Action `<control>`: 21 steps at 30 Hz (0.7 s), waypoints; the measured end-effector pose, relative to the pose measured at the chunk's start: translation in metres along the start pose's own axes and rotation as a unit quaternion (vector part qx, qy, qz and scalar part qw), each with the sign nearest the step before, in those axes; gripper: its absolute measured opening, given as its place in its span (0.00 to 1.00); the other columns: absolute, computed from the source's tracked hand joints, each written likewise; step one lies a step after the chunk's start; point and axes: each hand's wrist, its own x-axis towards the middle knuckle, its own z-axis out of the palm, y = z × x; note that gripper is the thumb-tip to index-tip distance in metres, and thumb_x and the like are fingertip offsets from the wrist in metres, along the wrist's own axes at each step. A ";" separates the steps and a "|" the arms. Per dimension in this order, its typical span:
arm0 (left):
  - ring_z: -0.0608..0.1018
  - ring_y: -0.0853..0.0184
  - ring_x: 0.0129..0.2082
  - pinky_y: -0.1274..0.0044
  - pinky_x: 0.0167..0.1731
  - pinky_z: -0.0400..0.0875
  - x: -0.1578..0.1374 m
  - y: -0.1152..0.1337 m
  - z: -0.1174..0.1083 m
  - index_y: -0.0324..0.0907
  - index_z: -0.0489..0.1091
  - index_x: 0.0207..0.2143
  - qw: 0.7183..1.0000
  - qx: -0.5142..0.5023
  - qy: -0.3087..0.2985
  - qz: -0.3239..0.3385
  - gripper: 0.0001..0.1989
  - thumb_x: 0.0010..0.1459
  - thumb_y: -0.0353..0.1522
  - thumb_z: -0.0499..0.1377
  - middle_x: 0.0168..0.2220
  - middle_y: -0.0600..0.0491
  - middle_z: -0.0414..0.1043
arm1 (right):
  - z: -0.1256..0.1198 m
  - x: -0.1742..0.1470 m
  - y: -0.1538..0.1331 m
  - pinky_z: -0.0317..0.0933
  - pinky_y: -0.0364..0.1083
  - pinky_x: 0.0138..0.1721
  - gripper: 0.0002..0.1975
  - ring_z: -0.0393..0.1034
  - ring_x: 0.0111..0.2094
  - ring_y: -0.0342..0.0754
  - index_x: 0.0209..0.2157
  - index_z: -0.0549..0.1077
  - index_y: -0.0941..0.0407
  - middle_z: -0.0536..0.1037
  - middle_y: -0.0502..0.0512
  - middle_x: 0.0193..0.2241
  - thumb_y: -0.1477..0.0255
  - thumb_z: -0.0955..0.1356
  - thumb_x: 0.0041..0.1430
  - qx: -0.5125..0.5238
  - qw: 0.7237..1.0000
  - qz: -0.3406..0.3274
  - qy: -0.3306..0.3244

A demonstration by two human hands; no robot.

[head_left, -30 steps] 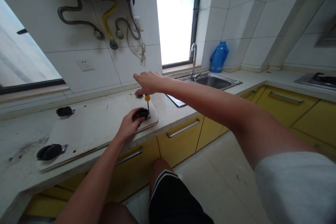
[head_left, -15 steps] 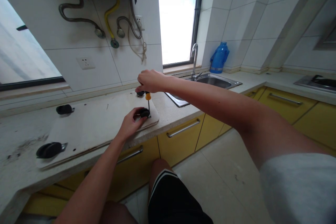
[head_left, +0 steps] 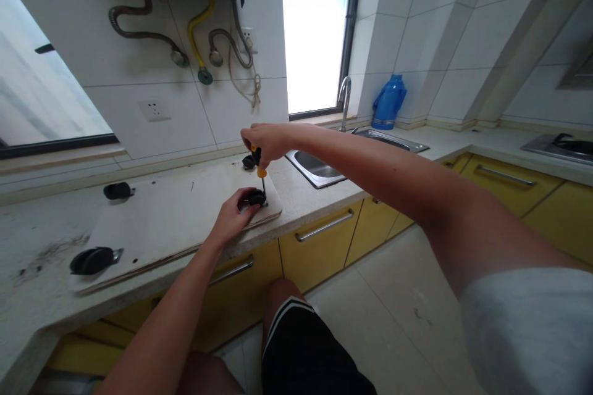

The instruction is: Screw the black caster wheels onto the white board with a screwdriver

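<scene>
The black caster under work sits on the white board, at the board's near right corner. The left hand is curled half closed around it, fingers and thumb on its wheel. Above that corner, the right hand is closed around the handle of a screwdriver, its shaft pointing down at the caster's mount.

Three more casters sit at the board's other corners: far right, far left and near left. These three look placed, with no hand on them; the near right one appears to be the one left in progress. The board lies on the counter, and a sink is set in to the right of the board.

The screwdriver's tip and any screw under it are too small to make out. The left fingers cover part of the held caster, and whether the other mounts are tight cannot be told.
</scene>
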 end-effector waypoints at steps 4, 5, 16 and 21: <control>0.87 0.51 0.54 0.55 0.63 0.79 0.000 0.002 0.000 0.42 0.76 0.57 1.000 0.008 0.003 -0.004 0.26 0.58 0.42 0.69 0.56 0.42 0.84 | 0.002 -0.003 -0.005 0.70 0.56 0.54 0.29 0.76 0.57 0.66 0.56 0.77 0.60 0.81 0.70 0.53 0.51 0.76 0.67 -0.050 0.995 0.053 0.074; 0.86 0.51 0.54 0.55 0.63 0.79 0.000 0.002 0.000 0.43 0.76 0.57 1.000 0.010 0.003 -0.004 0.26 0.58 0.42 0.69 0.56 0.42 0.84 | 0.003 -0.004 -0.006 0.70 0.58 0.54 0.31 0.76 0.57 0.68 0.56 0.78 0.60 0.81 0.71 0.52 0.47 0.73 0.69 -0.057 0.992 0.069 0.086; 0.87 0.50 0.54 0.55 0.63 0.79 0.000 0.004 0.000 0.41 0.76 0.57 1.000 0.008 0.001 -0.006 0.27 0.58 0.42 0.69 0.56 0.41 0.84 | 0.001 -0.004 0.000 0.71 0.60 0.55 0.38 0.76 0.57 0.69 0.59 0.76 0.59 0.81 0.71 0.53 0.43 0.76 0.63 -0.029 0.995 0.081 0.048; 0.87 0.50 0.53 0.55 0.62 0.79 -0.001 0.007 0.000 0.42 0.77 0.55 1.000 0.004 0.006 -0.007 0.25 0.58 0.42 0.69 0.56 0.42 0.85 | 0.008 -0.004 -0.002 0.69 0.54 0.50 0.31 0.77 0.54 0.65 0.55 0.77 0.56 0.82 0.68 0.51 0.50 0.79 0.60 -0.024 0.995 0.063 0.066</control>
